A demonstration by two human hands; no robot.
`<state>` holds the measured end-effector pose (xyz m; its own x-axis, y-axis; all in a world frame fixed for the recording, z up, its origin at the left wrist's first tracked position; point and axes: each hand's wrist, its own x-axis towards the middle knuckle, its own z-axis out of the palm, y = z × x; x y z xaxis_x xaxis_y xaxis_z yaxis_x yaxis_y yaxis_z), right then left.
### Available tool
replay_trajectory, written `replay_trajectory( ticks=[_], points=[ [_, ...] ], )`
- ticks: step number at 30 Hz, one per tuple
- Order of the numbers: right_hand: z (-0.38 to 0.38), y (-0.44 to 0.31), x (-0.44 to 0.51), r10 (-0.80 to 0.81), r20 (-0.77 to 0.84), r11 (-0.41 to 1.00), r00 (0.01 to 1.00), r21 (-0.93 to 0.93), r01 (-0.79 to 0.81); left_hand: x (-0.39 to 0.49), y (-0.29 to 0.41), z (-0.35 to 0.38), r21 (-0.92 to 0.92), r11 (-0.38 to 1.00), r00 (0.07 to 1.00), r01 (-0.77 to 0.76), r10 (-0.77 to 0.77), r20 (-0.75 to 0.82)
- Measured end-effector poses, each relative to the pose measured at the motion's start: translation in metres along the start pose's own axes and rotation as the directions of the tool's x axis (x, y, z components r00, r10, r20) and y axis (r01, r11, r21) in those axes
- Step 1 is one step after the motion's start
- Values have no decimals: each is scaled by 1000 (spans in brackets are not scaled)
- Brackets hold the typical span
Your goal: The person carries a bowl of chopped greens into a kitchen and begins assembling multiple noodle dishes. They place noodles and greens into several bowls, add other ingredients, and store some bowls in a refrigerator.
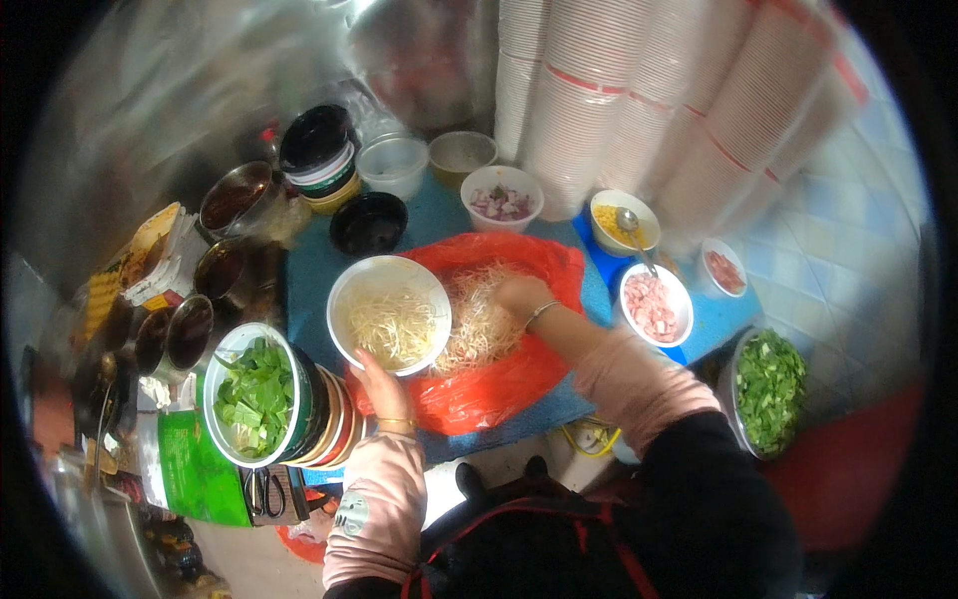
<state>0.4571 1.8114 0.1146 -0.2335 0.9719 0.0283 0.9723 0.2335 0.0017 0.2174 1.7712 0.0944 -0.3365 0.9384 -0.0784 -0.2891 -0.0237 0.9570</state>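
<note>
A white plastic bowl (pixel 336 318) partly filled with bean sprouts (pixel 393 322) is tilted towards me, its near rim gripped by my left hand (pixel 385 393). To its right, a heap of loose bean sprouts (pixel 479 326) lies on a spread red plastic bag (pixel 479 400). My right hand (pixel 522 298) is down in that heap, curled around sprouts, its fingertips hidden among them. Left of the bowl, a white tub (pixel 212 419) of cut leafy greens (pixel 256 397) sits on a stack of containers.
Beyond the bag are bowls of chopped onion (pixel 501 204), yellow corn (pixel 610 221) with a spoon, and diced pink meat (pixel 653 305). Chopped greens (pixel 771 393) fill a basin at right. Tall stacks of wrapped bowls (pixel 591 90) rise behind. Black-handled scissors (pixel 266 494) and sauce pots (pixel 190 329) are left.
</note>
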Motion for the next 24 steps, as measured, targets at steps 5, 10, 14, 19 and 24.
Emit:
replay_trajectory(
  ticks=[5,10,14,19,24],
  points=[
    [-65,26,-5,-33,-290,967,957,233,104,-7,2,12,70,997,999,10,-7,-40],
    [-113,-18,5,106,-367,717,924,672,185,-12,0,26,104,994,999,41,-43,24],
    [-115,-59,19,-100,-125,835,987,530,152,-11,-7,28,-120,991,989,60,-43,140],
    [-90,-36,-5,126,-145,774,981,633,-6,-7,-5,25,-235,964,980,127,-85,179],
    [-44,-29,-27,116,195,420,974,879,-226,-3,0,34,-436,856,948,279,-172,270]
  ],
)
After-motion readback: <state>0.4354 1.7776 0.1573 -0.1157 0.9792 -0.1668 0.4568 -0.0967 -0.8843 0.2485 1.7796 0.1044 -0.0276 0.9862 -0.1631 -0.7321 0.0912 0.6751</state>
